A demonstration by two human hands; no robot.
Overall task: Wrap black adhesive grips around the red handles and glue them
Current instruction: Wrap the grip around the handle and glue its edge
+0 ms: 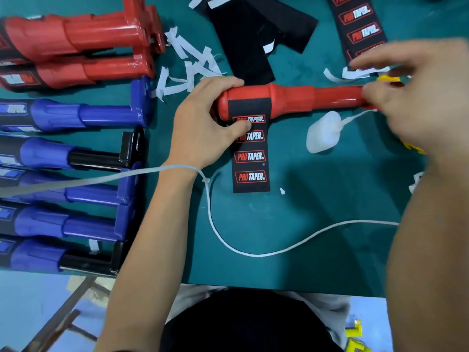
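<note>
**Handle lies crosswise, strip trails toward the worker**

The red moulded handle (291, 97) lies left to right across the green table mat (304, 237), fat end at the left. The left hand (208, 118) curls round that end, thumb pressing the black printed adhesive grip strip (250, 156) where it sticks. The rest of the strip runs flat toward the person, square to the handle's axis, so wrapping likely means rolling the handle nearward. The right hand (416, 97), blurred, sits at the thin shaft end; whether it grips, I cannot tell. A soft white glue bottle (322, 133) lies just beside the shaft. A row of blue handles (76, 118) crowds the left.
</note>
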